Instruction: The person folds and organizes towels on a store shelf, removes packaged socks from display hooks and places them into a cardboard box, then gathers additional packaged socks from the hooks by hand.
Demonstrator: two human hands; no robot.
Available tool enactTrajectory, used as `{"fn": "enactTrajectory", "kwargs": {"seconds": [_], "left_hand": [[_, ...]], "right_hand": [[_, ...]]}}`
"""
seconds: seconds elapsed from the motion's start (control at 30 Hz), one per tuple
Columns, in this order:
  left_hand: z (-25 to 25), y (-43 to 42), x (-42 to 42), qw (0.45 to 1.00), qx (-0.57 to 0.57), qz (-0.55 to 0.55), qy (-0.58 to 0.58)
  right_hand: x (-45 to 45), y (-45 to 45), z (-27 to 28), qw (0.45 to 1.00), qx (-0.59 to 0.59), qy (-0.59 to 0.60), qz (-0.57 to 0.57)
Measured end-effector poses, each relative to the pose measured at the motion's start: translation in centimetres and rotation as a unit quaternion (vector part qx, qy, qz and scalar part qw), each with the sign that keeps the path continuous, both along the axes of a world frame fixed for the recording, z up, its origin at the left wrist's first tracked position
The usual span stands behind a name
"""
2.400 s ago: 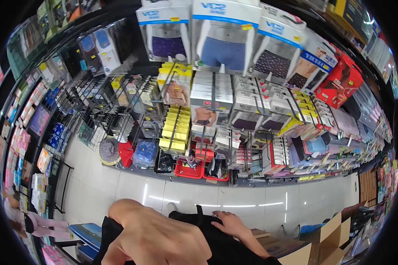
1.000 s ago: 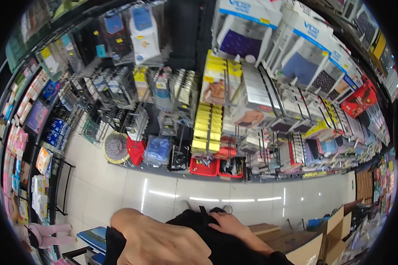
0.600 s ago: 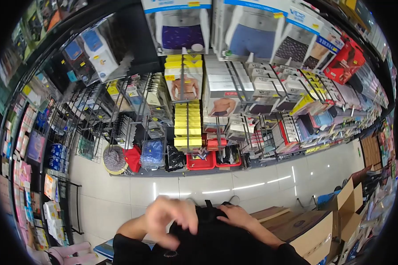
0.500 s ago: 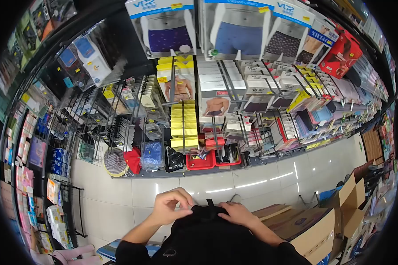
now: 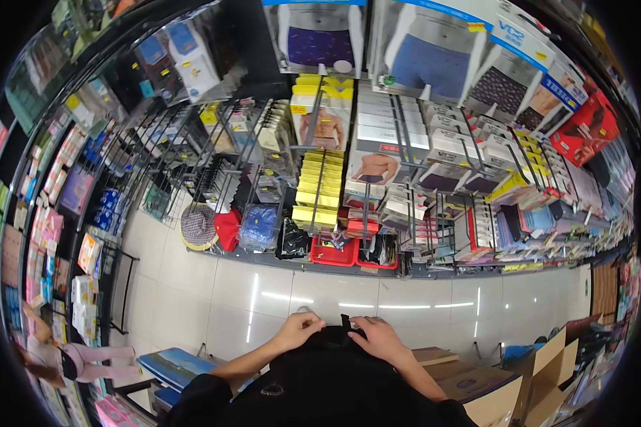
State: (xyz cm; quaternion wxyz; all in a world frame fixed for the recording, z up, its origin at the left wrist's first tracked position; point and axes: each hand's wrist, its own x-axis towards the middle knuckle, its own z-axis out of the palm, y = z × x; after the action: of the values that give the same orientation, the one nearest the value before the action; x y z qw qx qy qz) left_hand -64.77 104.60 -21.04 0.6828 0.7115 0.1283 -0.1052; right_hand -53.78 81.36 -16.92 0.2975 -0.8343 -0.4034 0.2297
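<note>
My left hand [image 5: 300, 331] is closed, with thumb and fingertips pinched together at the left edge of a bunched black item in front of my body. What lies between these fingertips is too small to make out. My right hand [image 5: 379, 339] is bent over the right side of the same black item, its thumb and fingers around the dark material. A short black strap [image 5: 345, 322] sticks up between the hands, beside the right fingertips. My black top [image 5: 313, 391] merges with the item, so its outline is hidden.
Ahead stands a rack of boxed underwear [image 5: 377, 142] and yellow packs [image 5: 317, 188]. Red baskets [image 5: 333, 253] and hats [image 5: 198, 226] sit low on it. Open cardboard boxes [image 5: 548, 377] are at right. Another person [image 5: 85, 359] is at lower left, near a blue picture-topped box [image 5: 174, 373].
My view has turned left, so the rack sits further right. My left hand has lowered and its raised fingers have curled in. The right hand stays at the black item.
</note>
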Motion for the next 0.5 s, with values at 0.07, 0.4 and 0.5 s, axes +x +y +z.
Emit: {"fn": "enactTrajectory", "kwargs": {"seconds": [0.07,0.4,0.5], "left_hand": [[-0.4,0.6,-0.2,0.997,-0.032,-0.062,0.019],[2.7,2.7,-2.5,0.983,-0.185,-0.007,-0.015],[2.4,4.7,-4.2,0.981,-0.192,0.008,-0.012]], "right_hand": [[0.1,0.9,0.4,1.0,0.014,0.02,0.0],[-1.1,8.2,2.1,0.991,0.099,0.064,0.069],[-1.9,10.6,1.2,0.985,0.13,0.087,0.074]]}}
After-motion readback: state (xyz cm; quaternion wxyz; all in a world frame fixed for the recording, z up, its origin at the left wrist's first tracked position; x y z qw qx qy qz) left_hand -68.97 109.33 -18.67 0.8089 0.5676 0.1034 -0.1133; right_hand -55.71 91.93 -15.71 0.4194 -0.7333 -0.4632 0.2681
